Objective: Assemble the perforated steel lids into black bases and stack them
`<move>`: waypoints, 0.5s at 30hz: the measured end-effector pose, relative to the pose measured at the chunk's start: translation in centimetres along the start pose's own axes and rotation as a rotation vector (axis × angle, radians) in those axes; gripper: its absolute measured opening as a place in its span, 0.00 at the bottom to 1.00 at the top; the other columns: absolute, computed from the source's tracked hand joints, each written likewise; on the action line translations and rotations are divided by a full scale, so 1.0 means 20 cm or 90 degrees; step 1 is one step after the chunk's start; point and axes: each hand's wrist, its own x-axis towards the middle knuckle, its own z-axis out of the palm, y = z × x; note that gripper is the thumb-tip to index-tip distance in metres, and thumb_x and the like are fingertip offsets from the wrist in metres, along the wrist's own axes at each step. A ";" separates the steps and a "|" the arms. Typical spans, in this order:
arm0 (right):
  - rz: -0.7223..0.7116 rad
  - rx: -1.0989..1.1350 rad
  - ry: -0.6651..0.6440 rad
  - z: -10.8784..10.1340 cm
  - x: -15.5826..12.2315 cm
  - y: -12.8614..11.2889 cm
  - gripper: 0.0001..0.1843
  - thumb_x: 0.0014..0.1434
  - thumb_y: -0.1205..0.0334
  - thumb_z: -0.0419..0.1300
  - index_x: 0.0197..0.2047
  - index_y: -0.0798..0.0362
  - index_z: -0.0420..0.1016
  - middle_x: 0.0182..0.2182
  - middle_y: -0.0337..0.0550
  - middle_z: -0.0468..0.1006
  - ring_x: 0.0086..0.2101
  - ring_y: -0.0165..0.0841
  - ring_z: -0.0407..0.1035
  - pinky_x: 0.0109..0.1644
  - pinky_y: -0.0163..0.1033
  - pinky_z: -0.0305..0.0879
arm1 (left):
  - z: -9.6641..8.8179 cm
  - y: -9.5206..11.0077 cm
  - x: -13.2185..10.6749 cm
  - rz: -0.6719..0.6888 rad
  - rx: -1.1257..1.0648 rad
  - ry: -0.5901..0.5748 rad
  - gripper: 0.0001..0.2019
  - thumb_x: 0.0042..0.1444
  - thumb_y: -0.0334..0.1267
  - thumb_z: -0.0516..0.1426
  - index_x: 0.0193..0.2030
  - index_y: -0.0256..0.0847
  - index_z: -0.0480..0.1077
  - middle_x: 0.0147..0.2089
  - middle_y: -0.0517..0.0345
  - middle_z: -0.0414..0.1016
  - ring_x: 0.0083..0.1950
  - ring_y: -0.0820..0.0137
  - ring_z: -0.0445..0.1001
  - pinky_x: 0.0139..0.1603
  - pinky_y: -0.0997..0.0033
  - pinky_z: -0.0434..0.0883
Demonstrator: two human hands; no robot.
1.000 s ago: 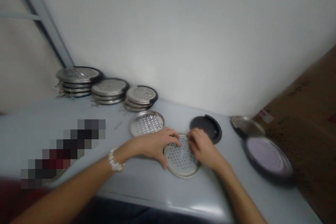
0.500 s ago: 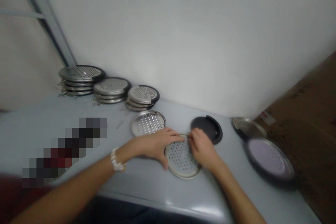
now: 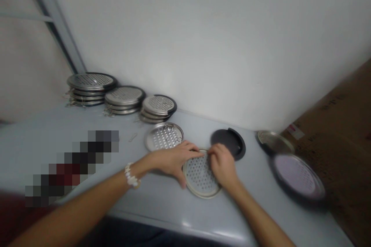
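While both hands touch it, a round steel plate with holes (image 3: 199,177) lies flat on the gray table (image 3: 162,216). The left hand (image 3: 171,162) has its fingers (image 3: 191,149) close together on the plate's far edge. The right hand (image 3: 223,166) curls its fingers (image 3: 215,151) together on that edge too, but I can't tell if they grip it. Just past the left fingers lies another holey plate (image 3: 164,137), and past the right fingers sits a black round lid (image 3: 228,142).
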 end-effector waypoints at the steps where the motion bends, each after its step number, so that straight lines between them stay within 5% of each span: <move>1: 0.000 0.005 0.002 0.00 0.00 0.00 0.12 0.58 0.73 0.49 0.35 0.50 0.72 0.36 0.46 0.75 0.41 0.41 0.67 0.49 0.44 0.62 | 0.00 0.00 0.00 0.003 -0.004 0.003 0.53 0.38 0.54 0.73 0.71 0.42 0.60 0.66 0.43 0.63 0.68 0.49 0.57 0.68 0.49 0.57; 15: -0.020 0.001 0.032 0.03 0.00 0.00 0.15 0.55 0.75 0.50 0.31 0.52 0.76 0.37 0.47 0.78 0.41 0.39 0.68 0.48 0.41 0.62 | 0.00 -0.01 0.00 0.047 0.034 0.047 0.50 0.37 0.56 0.74 0.67 0.41 0.65 0.60 0.44 0.69 0.61 0.50 0.64 0.64 0.54 0.60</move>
